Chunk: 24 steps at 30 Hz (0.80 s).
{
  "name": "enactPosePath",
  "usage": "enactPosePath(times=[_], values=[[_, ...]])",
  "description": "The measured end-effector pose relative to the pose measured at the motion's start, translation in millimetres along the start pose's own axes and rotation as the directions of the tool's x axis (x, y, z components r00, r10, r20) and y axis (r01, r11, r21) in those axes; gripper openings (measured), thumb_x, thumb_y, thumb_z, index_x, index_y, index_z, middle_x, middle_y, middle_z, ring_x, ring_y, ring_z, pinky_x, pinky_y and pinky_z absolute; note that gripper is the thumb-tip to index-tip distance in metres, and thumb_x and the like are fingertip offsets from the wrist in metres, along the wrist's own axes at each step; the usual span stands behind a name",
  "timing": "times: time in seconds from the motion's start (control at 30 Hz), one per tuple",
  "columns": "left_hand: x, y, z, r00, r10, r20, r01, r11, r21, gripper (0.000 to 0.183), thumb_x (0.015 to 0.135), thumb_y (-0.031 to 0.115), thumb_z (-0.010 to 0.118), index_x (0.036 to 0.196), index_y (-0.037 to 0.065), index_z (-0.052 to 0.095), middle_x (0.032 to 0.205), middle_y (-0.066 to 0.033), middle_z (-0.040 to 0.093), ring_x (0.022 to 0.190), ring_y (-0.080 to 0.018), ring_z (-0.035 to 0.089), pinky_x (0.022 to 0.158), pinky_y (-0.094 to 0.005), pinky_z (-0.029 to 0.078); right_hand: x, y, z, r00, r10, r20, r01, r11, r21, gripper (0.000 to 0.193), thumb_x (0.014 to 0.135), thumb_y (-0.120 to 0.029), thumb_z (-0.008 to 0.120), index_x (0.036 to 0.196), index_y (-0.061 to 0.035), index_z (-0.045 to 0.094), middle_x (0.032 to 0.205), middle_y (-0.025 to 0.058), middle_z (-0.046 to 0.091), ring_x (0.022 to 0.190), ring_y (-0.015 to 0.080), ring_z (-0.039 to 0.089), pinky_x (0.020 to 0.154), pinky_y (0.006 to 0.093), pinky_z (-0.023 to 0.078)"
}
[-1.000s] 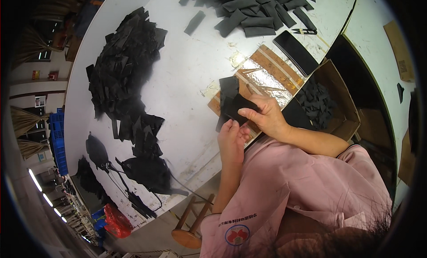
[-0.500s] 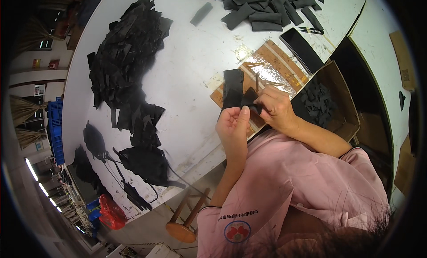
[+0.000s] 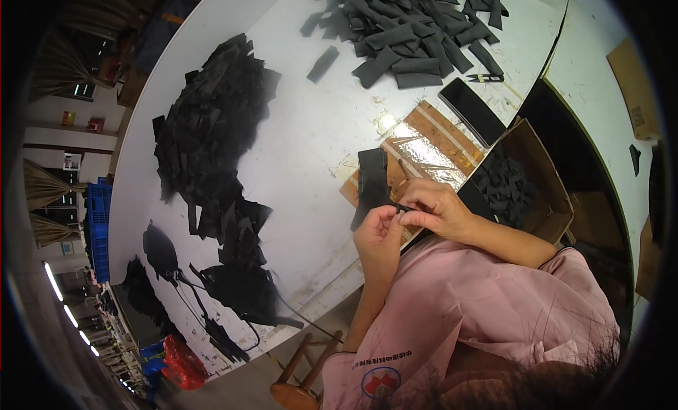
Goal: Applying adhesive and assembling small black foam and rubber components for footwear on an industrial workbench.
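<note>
My left hand (image 3: 379, 239) and my right hand (image 3: 439, 211) meet at the table's near edge, fingertips almost touching. Both pinch a small black fabric piece (image 3: 403, 208), mostly hidden by the fingers. Just beyond my left hand lies a flat black fabric strip (image 3: 373, 177), its near end running down beside the fingers; whether that hand also grips it is unclear. Under the strip and in front of my right hand is a brown board (image 3: 427, 138) with clear shiny tape. A thin brown stick (image 3: 404, 168) stands out beside my right fingers.
A large heap of black fabric pieces (image 3: 212, 120) covers the left of the white table. Folded black strips (image 3: 406, 39) are piled at the far side, near thread snips (image 3: 486, 78) and a black phone (image 3: 473, 110). At right, a cardboard box (image 3: 547, 166) holds small black pieces.
The view has shifted, so the table appears lower. My hands have come closer together, and the black piece, earlier spread between them, is now bunched small between my fingertips.
</note>
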State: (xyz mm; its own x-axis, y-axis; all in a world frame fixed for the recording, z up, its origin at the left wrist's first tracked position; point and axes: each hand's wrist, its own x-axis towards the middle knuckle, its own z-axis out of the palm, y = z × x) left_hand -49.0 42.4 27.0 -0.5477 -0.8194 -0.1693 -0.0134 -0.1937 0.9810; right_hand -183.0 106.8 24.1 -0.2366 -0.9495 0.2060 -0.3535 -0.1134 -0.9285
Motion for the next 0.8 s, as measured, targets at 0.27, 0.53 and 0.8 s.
enactPosePath(times=[0.27, 0.53, 0.8], values=[[3.5, -20.3, 19.8, 0.882, 0.379, -0.278, -0.257, 0.884, 0.392, 0.013, 0.075, -0.003, 0.055, 0.088, -0.002, 0.054, 0.075, -0.0108, 0.060, 0.062, -0.0110, 0.057, 0.051, -0.0203, 0.044, 2.3, 9.8, 20.0, 0.980, -0.164, -0.113, 0.099, 0.893, -0.440, 0.015, 0.066, -0.001, 0.060, 0.080, 0.0007, 0.055, 0.074, 0.0117, 0.051, 0.063, 0.0283, 0.054, 0.055, 0.0343, 0.045], [17.0, -7.2, -2.9, 0.976, -0.136, 0.169, 0.215, 0.717, -0.663, 0.028, 0.070, -0.010, 0.050, 0.095, 0.001, 0.044, 0.071, -0.0019, 0.050, 0.046, -0.0017, 0.035, 0.039, -0.0154, 0.023, 7.3, 15.8, 15.4, 0.966, 0.134, -0.222, -0.118, 0.989, 0.085, 0.011, 0.068, 0.000, 0.058, 0.078, 0.0027, 0.057, 0.064, 0.0094, 0.055, 0.054, 0.0169, 0.053, 0.049, 0.0267, 0.042], [17.4, -5.2, 11.8, 0.921, 0.260, -0.289, -0.159, 0.931, 0.329, 0.020, 0.068, -0.010, 0.049, 0.086, -0.003, 0.054, 0.074, -0.0043, 0.056, 0.061, -0.0060, 0.048, 0.055, -0.0173, 0.039, 3.4, 13.9, 22.2, 0.803, 0.383, 0.456, -0.457, -0.093, 0.885, 0.019, 0.080, -0.021, 0.060, 0.071, -0.0068, 0.052, 0.056, -0.0022, 0.043, 0.048, 0.0066, 0.040, 0.043, 0.0180, 0.029]])
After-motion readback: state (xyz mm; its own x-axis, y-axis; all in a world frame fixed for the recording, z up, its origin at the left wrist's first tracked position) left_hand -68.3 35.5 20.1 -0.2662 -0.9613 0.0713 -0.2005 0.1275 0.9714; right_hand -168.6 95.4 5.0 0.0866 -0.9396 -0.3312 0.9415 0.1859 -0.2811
